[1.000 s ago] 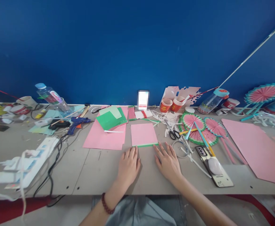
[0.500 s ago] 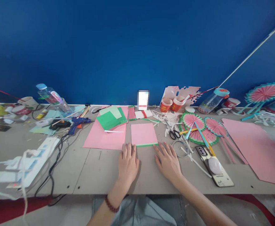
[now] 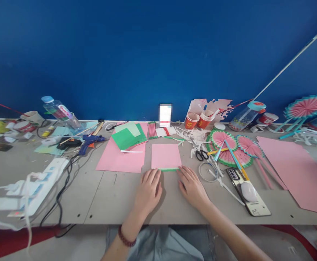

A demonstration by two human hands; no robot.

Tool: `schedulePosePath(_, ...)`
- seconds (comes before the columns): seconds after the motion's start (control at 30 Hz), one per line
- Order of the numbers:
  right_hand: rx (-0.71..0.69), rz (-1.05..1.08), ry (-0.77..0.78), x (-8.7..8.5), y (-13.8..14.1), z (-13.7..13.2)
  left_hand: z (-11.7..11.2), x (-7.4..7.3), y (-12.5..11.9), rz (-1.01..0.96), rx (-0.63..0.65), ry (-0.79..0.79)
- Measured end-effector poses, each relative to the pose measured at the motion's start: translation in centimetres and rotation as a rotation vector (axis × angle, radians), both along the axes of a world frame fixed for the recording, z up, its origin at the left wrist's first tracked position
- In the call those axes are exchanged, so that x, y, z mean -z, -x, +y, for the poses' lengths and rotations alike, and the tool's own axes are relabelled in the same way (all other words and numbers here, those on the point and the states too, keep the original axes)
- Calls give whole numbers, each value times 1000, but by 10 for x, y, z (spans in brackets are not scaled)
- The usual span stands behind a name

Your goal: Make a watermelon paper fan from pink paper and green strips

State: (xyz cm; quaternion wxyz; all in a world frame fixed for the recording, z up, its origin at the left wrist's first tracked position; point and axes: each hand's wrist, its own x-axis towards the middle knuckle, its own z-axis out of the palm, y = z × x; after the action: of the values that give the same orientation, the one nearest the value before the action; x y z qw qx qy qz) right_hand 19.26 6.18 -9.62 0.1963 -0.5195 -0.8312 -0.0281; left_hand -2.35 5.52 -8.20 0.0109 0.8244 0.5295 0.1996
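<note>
A pink sheet of paper (image 3: pixel 166 156) lies flat on the table in front of me, with a narrow green strip (image 3: pixel 169 170) along its near edge. At the strip's left end rest the fingertips of my left hand (image 3: pixel 149 188), palm down and fingers stretched out. My right hand (image 3: pixel 192 186) lies the same way, its fingers slightly spread over the strip's right end. Neither hand grips anything. Left of the sheet, green paper (image 3: pixel 127 139) lies on larger pink paper (image 3: pixel 106 161).
Black-handled scissors (image 3: pixel 201 155), a tape roll (image 3: pixel 208 171) and paper fans (image 3: pixel 223 141) lie to the right, beside a phone (image 3: pixel 258 203). Red paper cups (image 3: pixel 191 121) stand at the back. A blue glue gun (image 3: pixel 90 141) and a power strip (image 3: pixel 48 185) are on the left.
Both hands have shifted slightly toward me, and the pink sheet's near edge sits a little closer too. My left fingertips have come in nearer the green strip.
</note>
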Motion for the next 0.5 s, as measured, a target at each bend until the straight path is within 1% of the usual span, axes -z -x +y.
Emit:
schedulePosePath(0.07, -46, 23, -35, -2, 1, -1, -1, -3, -1, 21, 65, 27)
schedulePosePath(0.23, -119, 94, -102, -10, 3, -6, -1, -2, -4, 52, 33, 31)
schedulePosePath(0.3, -205, 126, -108, -13, 4, -8, -1, 1, -4, 58, 23, 37)
schedulePosePath(0.4, -378, 169, -98, -16, 5, -9, 1, 4, -2, 57, 13, 40)
schedulePosePath(0.43, -409, 180, -90, -17, 5, -9, 2, 5, -1, 51, 10, 35)
schedulePosePath(0.5, -420, 191, -70, -17, 5, -9, 4, 4, 1, 38, 8, 23)
